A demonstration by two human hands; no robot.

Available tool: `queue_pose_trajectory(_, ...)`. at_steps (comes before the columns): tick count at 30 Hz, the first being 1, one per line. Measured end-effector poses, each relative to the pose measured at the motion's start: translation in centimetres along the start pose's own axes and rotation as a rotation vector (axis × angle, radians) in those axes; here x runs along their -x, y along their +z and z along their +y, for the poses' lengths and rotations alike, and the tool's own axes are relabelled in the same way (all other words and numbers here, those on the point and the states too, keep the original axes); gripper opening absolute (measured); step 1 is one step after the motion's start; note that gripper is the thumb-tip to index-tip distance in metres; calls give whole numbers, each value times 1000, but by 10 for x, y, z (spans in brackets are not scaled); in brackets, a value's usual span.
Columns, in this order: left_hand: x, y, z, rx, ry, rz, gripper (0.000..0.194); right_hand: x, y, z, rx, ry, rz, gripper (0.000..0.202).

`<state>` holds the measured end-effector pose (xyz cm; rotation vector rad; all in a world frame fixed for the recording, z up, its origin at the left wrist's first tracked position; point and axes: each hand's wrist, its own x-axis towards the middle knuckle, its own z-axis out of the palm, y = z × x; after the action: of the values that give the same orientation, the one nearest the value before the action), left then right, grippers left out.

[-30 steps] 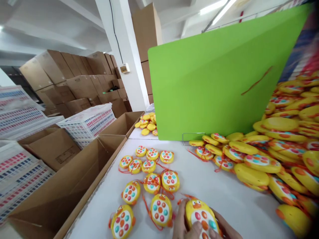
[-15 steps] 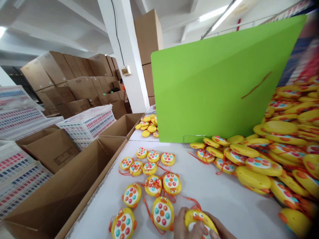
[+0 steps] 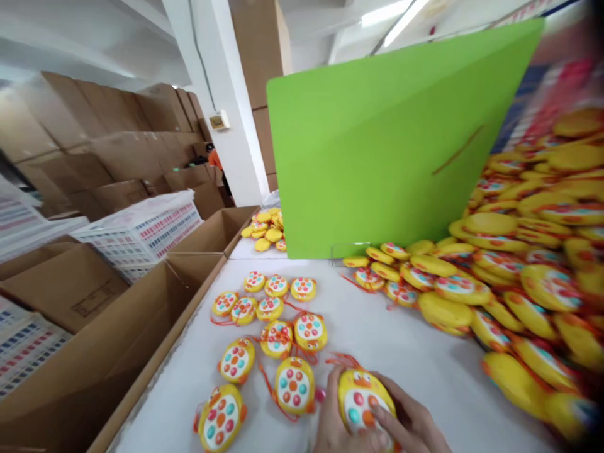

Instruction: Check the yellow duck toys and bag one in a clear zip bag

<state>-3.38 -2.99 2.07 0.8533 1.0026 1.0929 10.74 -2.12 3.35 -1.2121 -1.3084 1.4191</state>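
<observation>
Both hands are working at the near edge of the white bench (image 3: 415,365), low in the frame. Between them is lying one yellow chick toy (image 3: 362,397), face up, coloured buttons showing, orange beak end pointing away from the person. Its long axis is running roughly away from the body, tilted slightly leftward.

The left hand (image 3: 330,423) is cupping the toy's left flank, fingers curled against the rim. The right hand (image 3: 408,418) is wrapping the right flank, with one finger lying across the button face. Each grip is closing on the toy from its own side, so the toy is sitting clamped between the two, touching both. Neither hand is clearly nearer; the right is covering more of the top.

An orange cord (image 3: 340,360) is looping out from the toy's far end, just beyond the left hand's fingers.

Just beside the left hand, the laid-out toys (image 3: 278,327) are lying face up in loose rows, the closest one (image 3: 293,385) almost touching that hand. To the right, well apart from the hands, a heaped pile of toys (image 3: 509,264) is sloping up against the green divider board (image 3: 387,157). Open cardboard boxes (image 3: 123,352) are standing along the bench's left edge.
</observation>
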Motion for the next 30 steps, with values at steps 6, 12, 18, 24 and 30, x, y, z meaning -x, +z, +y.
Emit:
queue_pose_trajectory(6,15,-2,27,-183,22,50,76,4,7,-9,-266,50,12,52)
queue_pose_trajectory(12,8,0,20,-15,-83,99,83,6,4,-2,-429,156,6,50)
queue_pose_trajectory(18,4,3,18,-67,31,173,84,9,-1,-6,-349,141,-12,52)
queue_pose_trajectory(24,5,6,19,-72,-5,218,66,12,-2,-7,-226,95,-14,59)
queue_pose_trajectory(30,4,-1,14,-77,4,272,60,13,3,-6,-257,-16,-83,58)
